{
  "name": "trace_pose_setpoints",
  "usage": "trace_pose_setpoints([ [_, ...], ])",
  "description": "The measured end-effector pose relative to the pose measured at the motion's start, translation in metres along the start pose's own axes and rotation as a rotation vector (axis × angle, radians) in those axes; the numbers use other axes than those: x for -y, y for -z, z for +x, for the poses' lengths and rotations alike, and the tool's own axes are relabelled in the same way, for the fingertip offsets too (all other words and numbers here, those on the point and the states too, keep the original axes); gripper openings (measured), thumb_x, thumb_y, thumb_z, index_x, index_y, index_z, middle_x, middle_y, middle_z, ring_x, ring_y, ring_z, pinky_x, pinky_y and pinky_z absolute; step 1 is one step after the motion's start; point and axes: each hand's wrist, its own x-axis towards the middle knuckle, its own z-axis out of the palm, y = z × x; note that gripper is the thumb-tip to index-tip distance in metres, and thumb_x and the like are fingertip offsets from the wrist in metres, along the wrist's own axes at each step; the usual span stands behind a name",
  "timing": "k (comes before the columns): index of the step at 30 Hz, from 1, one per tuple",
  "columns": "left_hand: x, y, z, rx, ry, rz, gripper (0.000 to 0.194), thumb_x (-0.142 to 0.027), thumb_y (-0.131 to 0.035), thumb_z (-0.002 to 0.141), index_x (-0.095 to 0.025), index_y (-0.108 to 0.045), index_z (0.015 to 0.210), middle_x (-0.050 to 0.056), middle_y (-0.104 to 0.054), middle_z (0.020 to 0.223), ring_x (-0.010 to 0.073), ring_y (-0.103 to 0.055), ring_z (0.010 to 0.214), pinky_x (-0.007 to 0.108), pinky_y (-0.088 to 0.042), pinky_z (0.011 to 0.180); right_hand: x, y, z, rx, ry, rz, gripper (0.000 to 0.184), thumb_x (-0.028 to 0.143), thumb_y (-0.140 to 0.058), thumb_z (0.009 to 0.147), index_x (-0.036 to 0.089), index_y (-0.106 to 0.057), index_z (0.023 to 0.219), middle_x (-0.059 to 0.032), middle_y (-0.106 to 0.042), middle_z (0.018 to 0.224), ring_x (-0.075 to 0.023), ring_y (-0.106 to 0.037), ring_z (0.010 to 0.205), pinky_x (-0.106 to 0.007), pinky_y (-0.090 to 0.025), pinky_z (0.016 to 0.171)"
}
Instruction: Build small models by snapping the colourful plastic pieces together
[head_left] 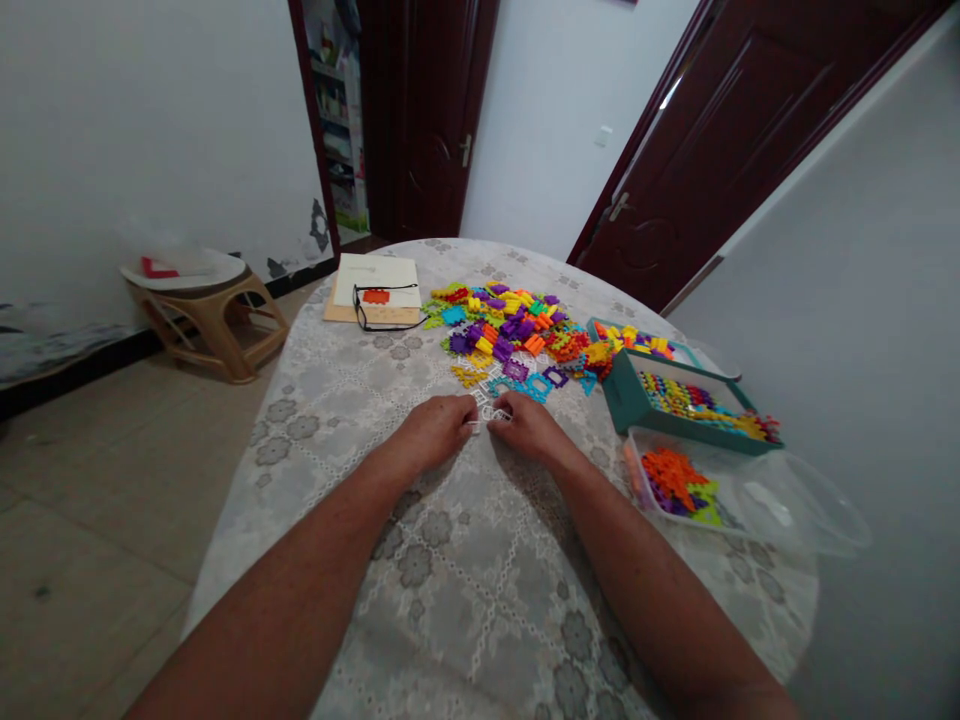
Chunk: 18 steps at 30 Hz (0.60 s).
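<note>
Both my hands are at the middle of the table, fingers pinched and only a small gap between them. My left hand grips a white plastic building piece at its fingertips. Facing it, my right hand pinches white plastic too; whether the two sides are joined cannot be made out. Just beyond my fingers lie blue frame-shaped pieces, a purple frame piece and yellow pieces. Behind these spreads a heap of mixed interlocking building pieces.
Right of the heap stands a green box holding colourful pieces. Nearer me is a clear plastic tub with orange, purple and green pieces. Black glasses and a cream-coloured book lie at the far left. A patterned cloth covers the table.
</note>
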Motion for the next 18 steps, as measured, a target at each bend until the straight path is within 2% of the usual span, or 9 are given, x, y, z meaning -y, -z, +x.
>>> trace_pose_setpoints([
  [5,0.003,-0.004,0.000,-0.014,0.000,0.014,0.013,-0.021,-0.058,0.093,-0.023,-0.069,0.100,0.006,-0.076,0.101,0.0215,-0.067,0.092,0.029,-0.043,0.076,-0.001,0.001,0.006,0.036,-0.043,0.001,0.014,0.023,-0.072,0.081,0.020,-0.063,0.092,-0.0009,-0.067,0.087,-0.0179,-0.058,0.082,-0.027,-0.038,0.071],
  [9,0.004,-0.007,0.001,-0.002,0.014,0.009,0.016,-0.020,-0.059,0.092,-0.023,-0.070,0.103,0.006,-0.076,0.105,0.0212,-0.068,0.095,0.028,-0.045,0.080,0.001,0.001,0.002,0.008,-0.029,0.023,0.016,0.022,-0.071,0.079,0.019,-0.061,0.090,-0.0002,-0.065,0.089,-0.0175,-0.057,0.084,-0.026,-0.038,0.072],
  [11,0.003,-0.008,0.001,-0.014,0.031,-0.005,0.021,-0.020,-0.060,0.092,-0.024,-0.069,0.110,0.005,-0.076,0.108,0.0212,-0.069,0.097,0.028,-0.047,0.081,0.002,0.002,-0.003,-0.007,-0.004,0.058,0.018,0.022,-0.070,0.079,0.020,-0.059,0.093,0.0011,-0.065,0.089,-0.0170,-0.058,0.084,-0.026,-0.038,0.072],
  [15,0.003,-0.010,0.000,-0.039,0.038,-0.045,0.045,-0.019,-0.062,0.093,-0.026,-0.060,0.137,0.006,-0.077,0.114,0.0220,-0.071,0.104,0.030,-0.049,0.089,0.004,0.001,-0.012,0.002,0.084,0.169,0.015,0.023,-0.065,0.083,0.022,-0.058,0.096,0.0038,-0.062,0.083,-0.0162,-0.057,0.078,-0.026,-0.038,0.070],
  [18,0.003,-0.011,0.000,-0.045,0.020,-0.022,0.051,-0.018,-0.062,0.092,-0.026,-0.057,0.142,0.008,-0.076,0.124,0.0233,-0.069,0.114,0.031,-0.049,0.097,0.006,-0.001,-0.015,-0.018,0.179,0.201,0.016,0.022,-0.062,0.085,0.021,-0.062,0.100,0.0034,-0.061,0.082,-0.0159,-0.055,0.076,-0.027,-0.039,0.070],
])
